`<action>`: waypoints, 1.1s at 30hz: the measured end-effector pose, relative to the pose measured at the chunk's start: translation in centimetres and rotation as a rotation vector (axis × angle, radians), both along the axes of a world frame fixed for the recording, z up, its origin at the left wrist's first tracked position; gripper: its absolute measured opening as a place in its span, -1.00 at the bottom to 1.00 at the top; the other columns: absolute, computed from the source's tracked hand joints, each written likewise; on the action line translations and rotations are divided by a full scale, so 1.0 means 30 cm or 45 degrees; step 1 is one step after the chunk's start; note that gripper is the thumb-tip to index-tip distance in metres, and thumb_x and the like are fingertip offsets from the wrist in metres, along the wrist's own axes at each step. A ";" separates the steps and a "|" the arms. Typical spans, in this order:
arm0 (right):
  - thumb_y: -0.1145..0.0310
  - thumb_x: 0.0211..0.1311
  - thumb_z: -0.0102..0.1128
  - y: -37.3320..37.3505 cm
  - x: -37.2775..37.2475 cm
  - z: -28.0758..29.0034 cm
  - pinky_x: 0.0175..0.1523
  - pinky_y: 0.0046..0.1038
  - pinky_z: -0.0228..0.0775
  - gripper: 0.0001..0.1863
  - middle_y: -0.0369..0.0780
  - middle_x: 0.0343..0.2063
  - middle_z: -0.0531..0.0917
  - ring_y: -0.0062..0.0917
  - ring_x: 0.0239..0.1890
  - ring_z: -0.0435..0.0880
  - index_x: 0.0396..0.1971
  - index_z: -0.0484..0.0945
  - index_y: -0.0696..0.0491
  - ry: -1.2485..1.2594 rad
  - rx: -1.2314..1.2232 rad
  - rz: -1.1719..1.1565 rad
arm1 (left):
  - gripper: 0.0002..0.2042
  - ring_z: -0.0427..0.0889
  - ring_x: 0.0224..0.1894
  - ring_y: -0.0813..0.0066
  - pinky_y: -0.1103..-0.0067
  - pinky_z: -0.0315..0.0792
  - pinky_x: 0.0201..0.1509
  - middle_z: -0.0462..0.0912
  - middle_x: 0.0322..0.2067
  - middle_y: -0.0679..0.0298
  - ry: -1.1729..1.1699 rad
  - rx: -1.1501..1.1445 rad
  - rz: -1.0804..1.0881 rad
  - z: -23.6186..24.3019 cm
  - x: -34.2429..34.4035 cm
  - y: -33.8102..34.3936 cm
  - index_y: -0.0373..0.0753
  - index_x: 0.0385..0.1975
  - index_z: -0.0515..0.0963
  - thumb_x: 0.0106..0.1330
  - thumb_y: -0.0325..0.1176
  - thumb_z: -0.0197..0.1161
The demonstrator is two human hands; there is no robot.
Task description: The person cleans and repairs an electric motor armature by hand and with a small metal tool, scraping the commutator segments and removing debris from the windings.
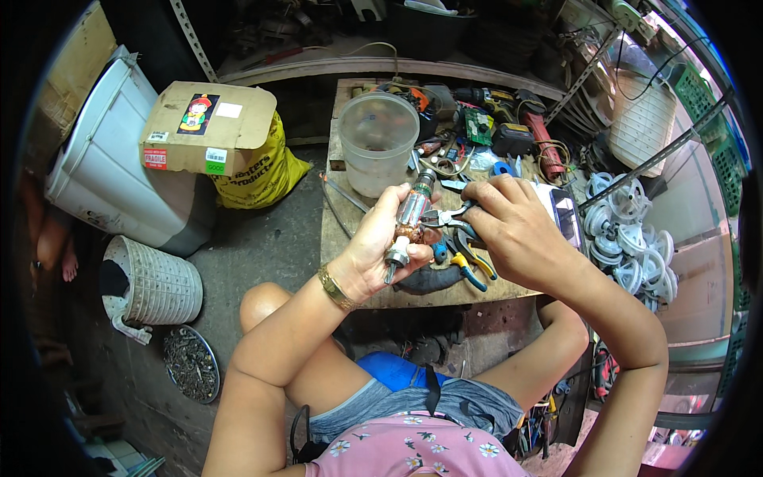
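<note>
Pliers (447,216) in the right hand's (513,226) curled fingers met a motor armature (413,205), clasped by the left hand (372,245) nearer the wearer than the clear tub (369,171); winding work, apparently, and the next move seemed to call for steady bracing.

The left hand (372,248) holds an armature (414,208), the right hand (515,228) pliers (448,217).

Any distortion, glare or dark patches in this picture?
Head view: lens distortion bows the shelf rail, corners black; head view, upper right: bright light nearly washes out the edge; head view, top: deep shadow hides detail; head view, centre: left hand, motor armature, right hand and pliers look well lit, fairly sharp.
</note>
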State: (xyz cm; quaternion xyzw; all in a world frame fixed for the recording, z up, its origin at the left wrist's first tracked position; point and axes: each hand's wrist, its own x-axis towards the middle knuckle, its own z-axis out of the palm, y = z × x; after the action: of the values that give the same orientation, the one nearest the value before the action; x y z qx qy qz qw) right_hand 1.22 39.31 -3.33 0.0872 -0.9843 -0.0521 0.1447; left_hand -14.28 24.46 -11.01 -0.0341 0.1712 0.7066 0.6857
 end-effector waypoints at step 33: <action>0.67 -0.18 0.00 0.064 -0.004 0.018 -0.22 -0.29 0.38 -0.80 -0.11 -0.43 0.52 -0.24 -0.32 0.55 -0.46 0.52 0.18 -0.209 -0.944 -0.027 | -0.61 0.43 -0.46 0.52 0.70 0.32 -0.70 0.52 -0.33 0.24 -0.103 -0.024 0.059 -0.019 0.056 0.008 -0.29 -0.15 0.43 0.52 -0.05 -0.15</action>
State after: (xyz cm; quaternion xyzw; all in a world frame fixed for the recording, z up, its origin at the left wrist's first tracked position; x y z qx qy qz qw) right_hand 1.10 41.23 -2.78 0.0226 -0.9454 0.3133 0.0867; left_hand -12.61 24.69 -11.59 -0.0728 0.1492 0.7189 0.6750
